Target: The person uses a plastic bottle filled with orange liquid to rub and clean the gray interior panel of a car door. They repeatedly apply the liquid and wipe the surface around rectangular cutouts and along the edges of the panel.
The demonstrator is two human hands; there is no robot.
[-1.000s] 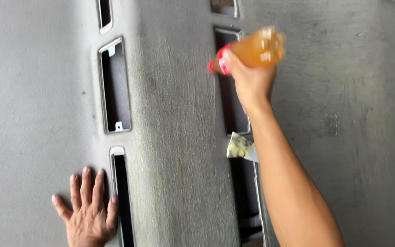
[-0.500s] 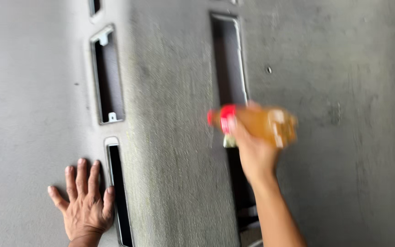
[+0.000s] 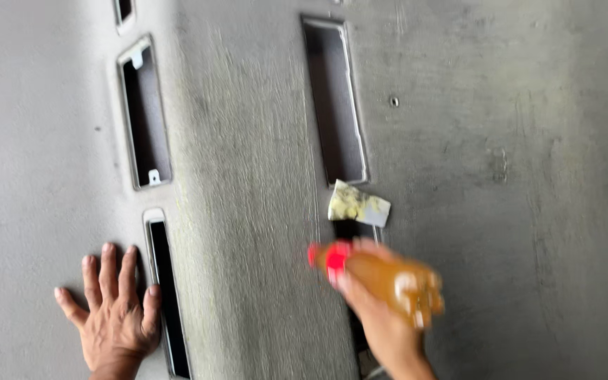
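The right hand (image 3: pixel 381 320) is wrapping its grip around a blurred plastic bottle of amber liquid with a red cap (image 3: pixel 381 278), lying sideways at five o'clock, cap pointing to nine. A crumpled yellowish-white paper scrap (image 3: pixel 357 204) is sitting just above it at twelve. The left hand (image 3: pixel 114 317) is pressing flat, fingers spread wide, on the grey felt panel (image 3: pixel 248 176) at seven o'clock, beside a narrow dark rectangular slot (image 3: pixel 169 295).

Bottle (image 3: pixel 381 278), clear plastic with amber liquid and red cap, blurred, lying sideways with cap pointing left, gripped in the right hand (image 3: pixel 381 327), low in view over a dark slot in the grey panel (image 3: pixel 262 176)
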